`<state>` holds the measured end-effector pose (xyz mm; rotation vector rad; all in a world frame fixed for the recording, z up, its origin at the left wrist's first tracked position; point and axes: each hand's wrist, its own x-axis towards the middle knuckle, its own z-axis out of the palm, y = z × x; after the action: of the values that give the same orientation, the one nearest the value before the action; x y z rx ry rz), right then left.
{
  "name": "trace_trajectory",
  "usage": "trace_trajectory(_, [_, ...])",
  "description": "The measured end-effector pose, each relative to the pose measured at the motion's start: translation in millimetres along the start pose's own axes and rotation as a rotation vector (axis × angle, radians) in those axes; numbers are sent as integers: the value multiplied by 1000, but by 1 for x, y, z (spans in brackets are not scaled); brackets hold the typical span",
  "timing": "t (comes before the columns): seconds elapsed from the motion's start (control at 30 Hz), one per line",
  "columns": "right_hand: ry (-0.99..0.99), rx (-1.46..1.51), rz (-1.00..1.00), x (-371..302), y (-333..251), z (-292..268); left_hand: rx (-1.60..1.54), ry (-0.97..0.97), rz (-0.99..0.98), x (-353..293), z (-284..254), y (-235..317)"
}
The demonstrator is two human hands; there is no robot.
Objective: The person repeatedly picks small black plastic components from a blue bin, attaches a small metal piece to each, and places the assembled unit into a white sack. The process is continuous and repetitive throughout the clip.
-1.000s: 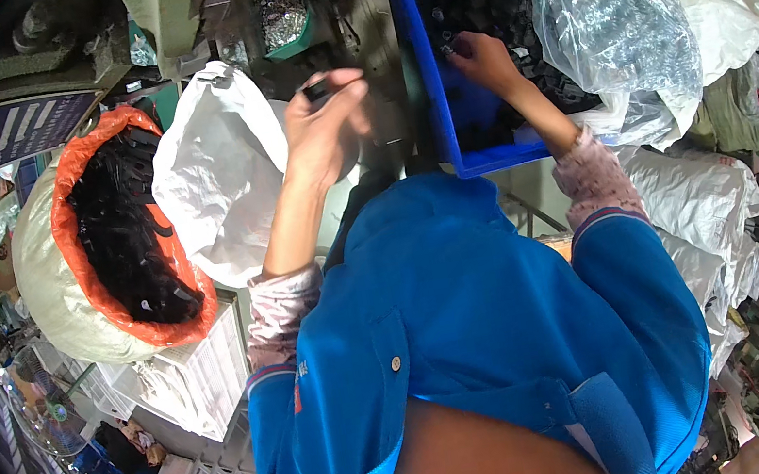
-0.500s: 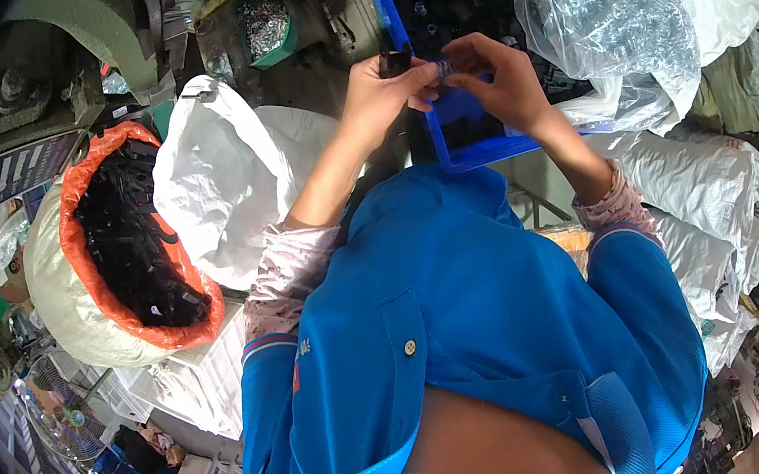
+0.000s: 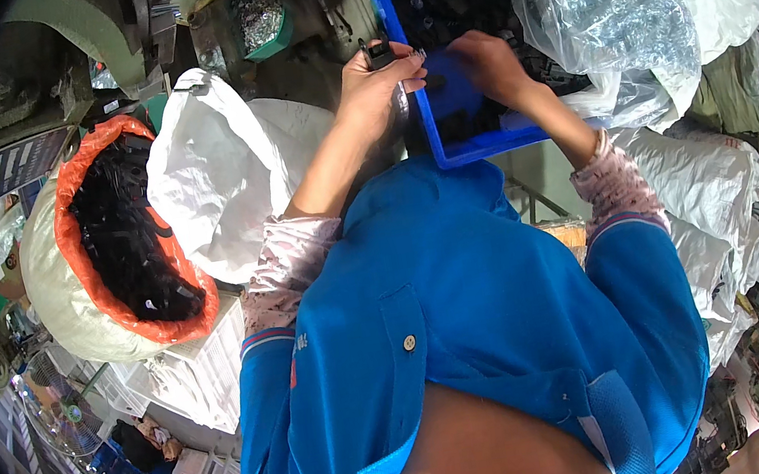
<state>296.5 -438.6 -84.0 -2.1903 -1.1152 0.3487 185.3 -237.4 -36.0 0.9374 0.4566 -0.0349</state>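
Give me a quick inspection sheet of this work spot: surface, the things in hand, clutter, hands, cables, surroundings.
Surface: no bare tabletop seen; the blue bin sits ahead.
Job's things: small black parts fill the bin; a small dark part is in the left hand.
Clutter: clear plastic bag, white sack, orange-lined sack of black pieces.
Hands: left hand pinches the part at the bin's rim; right hand reaches into the bin.
Cables: nothing seen.
Surroundings: green machine, white bags.

One blue bin (image 3: 444, 144) — one orange-lined sack (image 3: 65, 201) — two hands.
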Motion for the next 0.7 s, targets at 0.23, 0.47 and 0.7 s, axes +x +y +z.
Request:
trace_trajectory(0.23, [-231,-282,-10,11,22,56,-51,-9,50,-9,-5,6])
trace_trajectory(0.47, [44,438,135,-5,-63,-25,33,42,189,-36,-12,25])
trace_trajectory(0.7, [0,364,1,12,-122,-24,477,93,423,-54,-19,37])
